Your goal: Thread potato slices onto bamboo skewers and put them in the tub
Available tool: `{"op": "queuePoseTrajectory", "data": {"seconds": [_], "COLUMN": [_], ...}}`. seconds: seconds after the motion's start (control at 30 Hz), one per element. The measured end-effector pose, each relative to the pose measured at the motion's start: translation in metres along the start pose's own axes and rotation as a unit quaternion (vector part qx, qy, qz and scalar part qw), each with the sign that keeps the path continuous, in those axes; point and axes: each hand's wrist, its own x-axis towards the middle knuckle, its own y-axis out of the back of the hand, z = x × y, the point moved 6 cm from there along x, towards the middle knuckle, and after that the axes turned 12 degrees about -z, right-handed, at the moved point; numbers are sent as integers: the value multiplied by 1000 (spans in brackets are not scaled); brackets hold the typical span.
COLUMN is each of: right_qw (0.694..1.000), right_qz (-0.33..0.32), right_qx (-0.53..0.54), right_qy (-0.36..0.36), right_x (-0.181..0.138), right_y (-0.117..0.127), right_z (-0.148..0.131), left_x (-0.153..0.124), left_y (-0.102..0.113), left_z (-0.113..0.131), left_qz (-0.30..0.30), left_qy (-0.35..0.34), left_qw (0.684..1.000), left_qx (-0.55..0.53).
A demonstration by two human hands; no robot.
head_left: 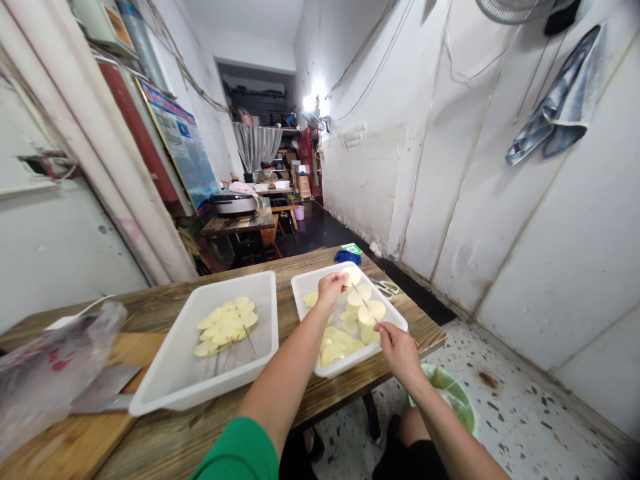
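Note:
My right hand (399,345) is closed on the lower end of a thin wooden skewer (365,303), which slants up and away to the left. Pale yellow potato slices are threaded along it. At its far end, my left hand (331,291) pinches the topmost potato slice (351,275) by its edge. Both hands are above a white plastic tray (299,283) holding loose, wet-looking potato slices (336,347). To the left, a second white tray (187,317) contains filled skewers of slices (227,323), their bare sticks pointing toward me.
Scissors (387,288) and a blue cloth (347,256) lie beside the right tray. A cleaver (107,390) rests on a cutting board (95,433), partly under a plastic bag (60,360). A green bin (453,393) stands below the table's right edge. Another person sits far back.

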Motion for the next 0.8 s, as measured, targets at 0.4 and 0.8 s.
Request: {"op": "queuePoseTrajectory", "data": {"seconds": [0.4,0.8], "right_qw": [1000,997], "right_qz": [12,0], "right_qx": [-3,-74], "right_qy": [2,-11], "right_x": [0,-2], "right_y": [-2,-3], "right_z": [1,-7], "left_x": [-7,-9], "left_y": [-14,-9], "left_z": [1,8], "left_qz": [-61,23], "left_qy": [15,-29], "left_qw": [998,987], "left_qx": [18,155]}}
